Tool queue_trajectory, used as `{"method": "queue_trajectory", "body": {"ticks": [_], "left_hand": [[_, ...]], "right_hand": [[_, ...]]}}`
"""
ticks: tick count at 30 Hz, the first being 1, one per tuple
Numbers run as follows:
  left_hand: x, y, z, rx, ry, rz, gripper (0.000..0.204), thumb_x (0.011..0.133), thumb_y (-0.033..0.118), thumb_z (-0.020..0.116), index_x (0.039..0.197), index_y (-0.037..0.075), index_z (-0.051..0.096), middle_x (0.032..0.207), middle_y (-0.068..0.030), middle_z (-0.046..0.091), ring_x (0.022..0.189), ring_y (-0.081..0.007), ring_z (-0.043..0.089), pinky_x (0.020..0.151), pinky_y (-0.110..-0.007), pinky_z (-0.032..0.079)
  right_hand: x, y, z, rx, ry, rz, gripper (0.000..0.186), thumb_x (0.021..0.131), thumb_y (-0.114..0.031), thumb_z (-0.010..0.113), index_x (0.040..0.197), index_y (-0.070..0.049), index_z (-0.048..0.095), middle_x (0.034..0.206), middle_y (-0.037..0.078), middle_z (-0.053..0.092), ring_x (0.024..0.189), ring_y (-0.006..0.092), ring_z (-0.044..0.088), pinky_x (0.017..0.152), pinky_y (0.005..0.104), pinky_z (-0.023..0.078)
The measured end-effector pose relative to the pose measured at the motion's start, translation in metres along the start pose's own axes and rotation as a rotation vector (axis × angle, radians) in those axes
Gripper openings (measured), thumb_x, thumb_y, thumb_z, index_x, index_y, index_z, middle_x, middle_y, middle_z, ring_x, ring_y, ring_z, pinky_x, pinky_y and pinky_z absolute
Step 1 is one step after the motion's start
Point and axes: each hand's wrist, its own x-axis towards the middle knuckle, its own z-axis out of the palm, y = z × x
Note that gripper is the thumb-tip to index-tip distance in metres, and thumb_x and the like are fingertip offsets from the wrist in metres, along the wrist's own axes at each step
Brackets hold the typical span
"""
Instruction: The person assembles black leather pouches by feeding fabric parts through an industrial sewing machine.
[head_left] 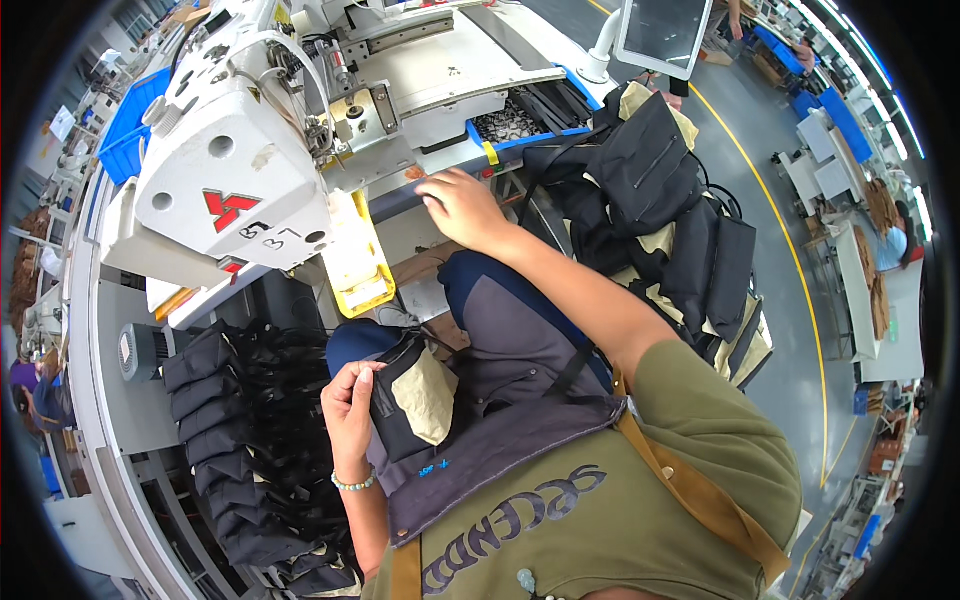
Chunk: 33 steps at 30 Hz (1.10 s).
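My left hand [350, 400] pinches the edge of a black fabric bag piece [392, 425] with cream lining [423, 398], resting on my lap. My right hand [455, 205] is raised beside the machine table's front edge [385, 183], fingers loosely bent and apart, with nothing visible in them. Just left of it are a large white industrial sewing machine [190, 160], its needle area [330, 140] and a yellow tray [370, 265] hanging below.
Black bags [660, 190] are heaped at the right; more black pieces [220, 420] hang at lower left. Blue bins [135, 110] and a parts tray [510, 118] flank the machine. A screen [655, 35] stands upper right. Beyond the aisle, people [890, 245] are among workbenches.
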Motion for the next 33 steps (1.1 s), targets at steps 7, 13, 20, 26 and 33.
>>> {"method": "queue_trajectory", "body": {"ticks": [7, 13, 20, 26, 33], "left_hand": [[-0.007, 0.004, 0.004, 0.109, 0.029, 0.000, 0.019, 0.100, 0.011, 0.059, 0.098, -0.005, 0.069, 0.089, -0.0009, 0.069, 0.086, -0.0052, 0.056, 0.079, -0.023, 0.046], [-0.010, -0.005, 0.011, 0.141, 0.071, 0.000, 0.016, 0.095, 0.008, 0.065, 0.105, -0.004, 0.069, 0.088, -0.0052, 0.071, 0.083, -0.0079, 0.061, 0.076, -0.025, 0.049], [-0.007, -0.005, 0.020, 0.293, 0.180, 0.049, 0.017, 0.094, 0.012, 0.067, 0.090, -0.004, 0.069, 0.070, -0.0101, 0.068, 0.065, -0.0109, 0.061, 0.064, -0.028, 0.048], [0.005, -0.023, 0.016, 0.316, 0.204, 0.060, 0.024, 0.098, 0.018, 0.062, 0.094, -0.003, 0.070, 0.078, -0.0155, 0.071, 0.070, -0.0188, 0.067, 0.067, -0.031, 0.050], [0.023, -0.052, 0.018, 0.309, 0.196, 0.099, 0.022, 0.097, 0.017, 0.063, 0.103, -0.002, 0.072, 0.091, -0.0183, 0.074, 0.083, -0.0246, 0.073, 0.076, -0.033, 0.054]], "right_hand": [[0.046, 0.024, 0.068, -0.407, -0.413, -0.139, 0.048, 0.077, -0.008, 0.060, 0.123, 0.002, 0.061, 0.131, 0.018, 0.058, 0.127, 0.0317, 0.051, 0.117, 0.0512, 0.029], [0.038, 0.028, 0.078, -0.549, -0.157, -0.197, 0.038, 0.077, -0.007, 0.061, 0.114, 0.001, 0.066, 0.129, 0.016, 0.055, 0.125, 0.0326, 0.048, 0.106, 0.0564, 0.034], [0.008, 0.015, 0.048, -0.270, -0.169, -0.120, 0.030, 0.084, -0.004, 0.057, 0.113, -0.002, 0.063, 0.111, 0.015, 0.058, 0.103, 0.0327, 0.059, 0.079, 0.0427, 0.047], [-0.052, -0.042, 0.001, 0.627, -0.470, 0.575, 0.039, 0.101, -0.015, 0.050, 0.137, -0.002, 0.053, 0.076, 0.002, 0.052, 0.074, 0.0161, 0.055, 0.067, 0.0290, 0.045], [-0.064, -0.109, 0.007, 1.070, -0.697, 0.644, 0.036, 0.107, -0.045, 0.044, 0.096, -0.013, 0.058, 0.071, -0.007, 0.040, 0.060, 0.0033, 0.034, 0.053, 0.0201, 0.029]]}}
